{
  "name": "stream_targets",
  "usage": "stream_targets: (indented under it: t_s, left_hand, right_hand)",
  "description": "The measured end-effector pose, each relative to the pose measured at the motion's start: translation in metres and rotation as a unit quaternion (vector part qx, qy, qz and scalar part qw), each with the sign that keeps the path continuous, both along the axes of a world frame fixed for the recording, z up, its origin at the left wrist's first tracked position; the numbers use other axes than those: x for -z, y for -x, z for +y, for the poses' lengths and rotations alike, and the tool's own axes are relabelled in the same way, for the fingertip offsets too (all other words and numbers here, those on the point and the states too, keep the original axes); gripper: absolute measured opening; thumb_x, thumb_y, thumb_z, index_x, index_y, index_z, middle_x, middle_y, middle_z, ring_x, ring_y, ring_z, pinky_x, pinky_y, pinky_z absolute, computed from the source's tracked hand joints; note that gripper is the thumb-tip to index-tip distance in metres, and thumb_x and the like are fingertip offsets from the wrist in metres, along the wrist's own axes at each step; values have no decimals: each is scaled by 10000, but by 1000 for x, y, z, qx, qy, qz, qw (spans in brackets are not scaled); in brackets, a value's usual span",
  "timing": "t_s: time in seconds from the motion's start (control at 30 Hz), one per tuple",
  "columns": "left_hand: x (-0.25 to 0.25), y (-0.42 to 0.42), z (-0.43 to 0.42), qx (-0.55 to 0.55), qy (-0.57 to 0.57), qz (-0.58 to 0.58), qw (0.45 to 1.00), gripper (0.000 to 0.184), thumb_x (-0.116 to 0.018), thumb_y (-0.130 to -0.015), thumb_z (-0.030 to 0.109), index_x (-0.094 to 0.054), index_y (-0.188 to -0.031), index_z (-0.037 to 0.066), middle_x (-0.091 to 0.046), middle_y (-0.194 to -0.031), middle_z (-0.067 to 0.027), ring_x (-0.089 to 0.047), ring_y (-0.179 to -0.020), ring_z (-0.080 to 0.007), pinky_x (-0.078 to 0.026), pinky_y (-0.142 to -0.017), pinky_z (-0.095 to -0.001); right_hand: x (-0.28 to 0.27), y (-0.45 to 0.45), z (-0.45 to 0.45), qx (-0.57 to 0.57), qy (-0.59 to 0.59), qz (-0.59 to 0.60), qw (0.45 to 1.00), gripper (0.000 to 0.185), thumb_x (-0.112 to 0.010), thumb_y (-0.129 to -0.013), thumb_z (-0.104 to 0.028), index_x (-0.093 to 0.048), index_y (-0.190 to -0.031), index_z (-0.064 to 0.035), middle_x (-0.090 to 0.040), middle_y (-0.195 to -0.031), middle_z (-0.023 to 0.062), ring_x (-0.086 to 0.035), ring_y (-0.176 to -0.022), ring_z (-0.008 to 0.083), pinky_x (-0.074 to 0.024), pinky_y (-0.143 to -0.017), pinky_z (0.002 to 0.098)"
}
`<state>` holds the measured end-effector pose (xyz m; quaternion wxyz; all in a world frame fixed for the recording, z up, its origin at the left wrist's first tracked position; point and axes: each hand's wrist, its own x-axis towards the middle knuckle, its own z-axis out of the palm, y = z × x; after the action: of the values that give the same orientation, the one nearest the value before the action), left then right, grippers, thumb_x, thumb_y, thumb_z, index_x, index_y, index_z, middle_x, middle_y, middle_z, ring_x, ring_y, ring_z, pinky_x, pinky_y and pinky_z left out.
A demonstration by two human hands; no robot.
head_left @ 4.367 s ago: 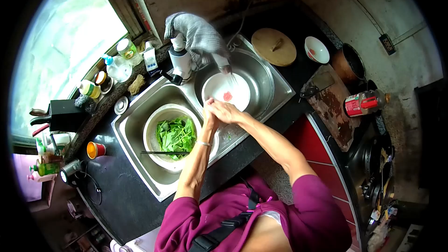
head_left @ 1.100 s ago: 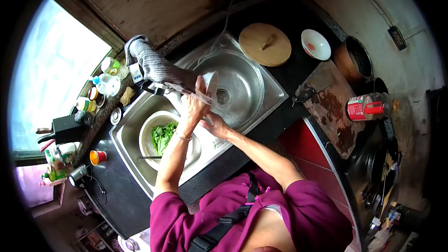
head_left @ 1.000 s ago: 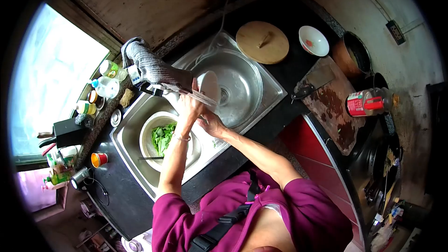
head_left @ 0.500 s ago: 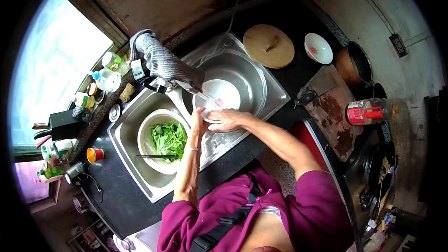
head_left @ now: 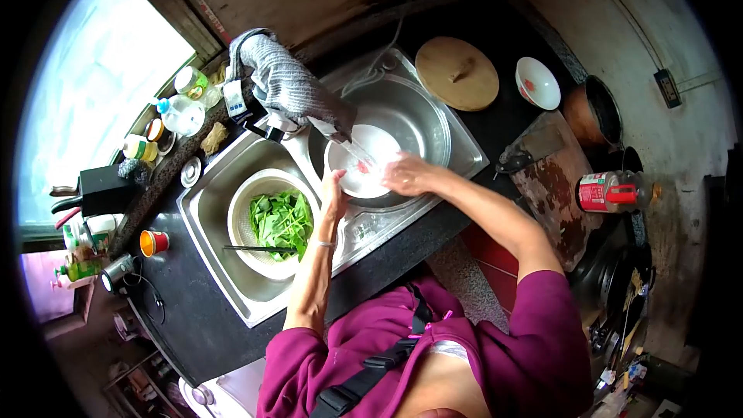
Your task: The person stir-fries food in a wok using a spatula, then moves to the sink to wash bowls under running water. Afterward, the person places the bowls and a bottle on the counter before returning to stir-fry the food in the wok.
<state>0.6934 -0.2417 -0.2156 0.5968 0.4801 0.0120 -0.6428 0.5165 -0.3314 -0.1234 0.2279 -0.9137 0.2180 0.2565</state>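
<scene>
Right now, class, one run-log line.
left hand: at sink bowl, left edge | right hand: at its right edge | water: running into it | greens: in basket

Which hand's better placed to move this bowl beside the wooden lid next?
Probably the right hand: it's nearer the wooden lid, while the left hand is across the bowl, toward the greens.

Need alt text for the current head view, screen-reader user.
A person's left hand and right hand are at a white bowl under running water in the right basin of a double steel sink. In the left basin, a pale colander holds green leaves. A wooden lid and a second bowl sit on the black counter.
</scene>
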Motion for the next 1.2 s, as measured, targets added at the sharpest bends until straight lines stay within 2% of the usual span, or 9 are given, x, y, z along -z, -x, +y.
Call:
stream_targets:
  t_s: [0.13,0.27,0.57,0.67,0.8,0.9,0.97,1.07,1.2]
  left_hand:
    - [-20,14,-4,40,13,-64,997,324,-508,-770,216,-488,-1036,33,-563,-876,-111,-598,-712,-241,-519,-567,-362]
    - [2,6,-10,35,-23,-62,997,321,-506,-777,232,-489,-1035,41,-546,-840,-96,-583,-675,-229,-513,-513,-344]
    - [-21,-6,-18,106,10,-96,990,357,-450,-801,215,-468,-1100,21,-581,-953,-140,-598,-800,-259,-519,-588,-365]
    - [32,-5,-25,75,8,-99,992,272,-424,-827,210,-505,-1043,65,-579,-923,-100,-583,-805,-246,-530,-582,-381]
    - [-37,7,-10,108,18,-66,992,336,-383,-852,251,-488,-1055,5,-548,-1001,-132,-571,-888,-294,-543,-654,-484]
    - [-34,0,-11,128,5,-63,990,404,-396,-845,257,-410,-1138,-21,-504,-1078,-196,-570,-912,-357,-550,-613,-520]
    - [-13,-2,-12,116,-9,-59,991,453,-416,-830,261,-343,-1186,-9,-471,-1108,-210,-567,-898,-376,-556,-567,-513]
    - [-15,7,-14,81,-20,-164,983,479,-412,-810,281,-359,-1196,2,-509,-1108,-219,-572,-927,-374,-539,-629,-517]
    - [-8,5,-15,102,-5,-68,992,352,-429,-802,257,-445,-1056,14,-532,-977,-177,-590,-824,-327,-558,-569,-482]
  right_hand:
    - [48,-20,-5,-14,258,-104,960,413,-332,-930,-328,-452,-1238,-81,-442,-1245,151,-360,-1202,326,-198,-1035,490]
    - [68,-51,16,90,-208,-218,949,367,-343,-935,-242,-437,-1242,-65,-425,-1283,161,-373,-1211,287,-259,-1040,380]
    - [7,-9,-4,-47,140,-36,988,658,-555,-741,-513,-541,-1087,47,-455,-1212,190,-343,-1221,293,-181,-1049,490]
    - [64,-45,27,152,-58,-354,921,413,-563,-750,-345,-611,-984,-8,-524,-1035,189,-479,-1039,303,-316,-981,414]
    - [41,-42,3,242,-249,-312,884,323,-439,-845,-312,-583,-935,-37,-585,-1031,150,-523,-1000,259,-373,-869,384]
    - [98,-25,-8,117,279,-467,831,308,-394,-864,-289,-576,-925,-48,-607,-961,154,-571,-915,267,-400,-826,407]
    - [53,-3,-11,54,85,-220,970,332,-357,-884,-293,-571,-938,-47,-612,-928,166,-580,-900,313,-418,-786,443]
    - [5,-16,25,199,-113,-65,971,369,-347,-899,-335,-565,-942,-41,-602,-890,191,-577,-870,355,-426,-760,455]
    - [30,-43,8,143,-199,-224,943,410,-348,-894,-343,-550,-1077,-37,-514,-1159,221,-485,-1071,391,-376,-935,421]
